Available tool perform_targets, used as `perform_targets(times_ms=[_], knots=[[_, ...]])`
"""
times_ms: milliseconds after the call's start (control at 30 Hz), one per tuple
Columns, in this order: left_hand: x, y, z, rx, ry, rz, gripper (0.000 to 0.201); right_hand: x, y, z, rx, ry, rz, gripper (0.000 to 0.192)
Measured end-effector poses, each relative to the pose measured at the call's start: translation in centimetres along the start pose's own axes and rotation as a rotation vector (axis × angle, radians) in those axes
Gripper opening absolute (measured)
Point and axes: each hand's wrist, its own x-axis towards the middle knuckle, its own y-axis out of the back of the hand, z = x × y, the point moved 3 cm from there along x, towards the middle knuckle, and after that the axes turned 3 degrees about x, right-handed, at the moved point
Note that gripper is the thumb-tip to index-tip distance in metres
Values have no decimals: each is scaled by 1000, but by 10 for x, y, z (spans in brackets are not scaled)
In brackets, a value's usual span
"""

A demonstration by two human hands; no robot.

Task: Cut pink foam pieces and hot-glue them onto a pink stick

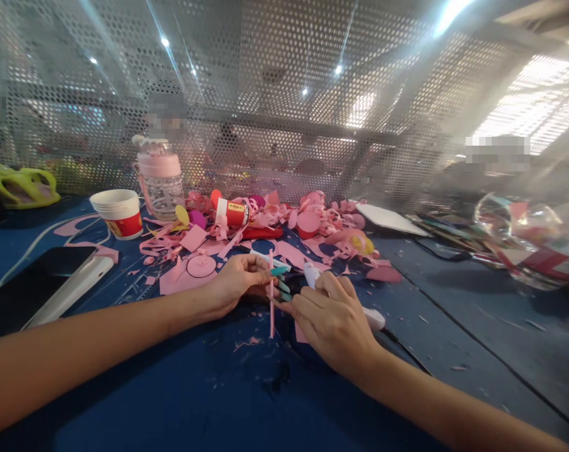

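Observation:
My left hand is closed, its thumb and fingers pinching a thin pink foam piece that I see edge-on, standing upright. Long teal nails show on this hand. My right hand comes in from the other side, fingers curled, with its fingertips at the same foam piece. Parts of a white glue gun show on either side of my right hand, with a black cord trailing right; whether that hand touches it I cannot tell. Pink foam scraps lie just past both hands.
A phone and a white stick-like device lie at the left. Stacked paper cups, a pink-lidded bottle and a tipped cup stand farther back. Clear plastic packaging is at the right, before a perforated metal panel.

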Motion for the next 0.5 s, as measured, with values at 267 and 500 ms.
perform_targets(times_ms=[267, 500], knots=[[0, 1, 1, -4, 32, 58, 25, -1, 1, -7, 134, 167, -108, 31], [1, 3, 0, -1, 33, 48, 23, -4, 4, -8, 198, 165, -68, 34]])
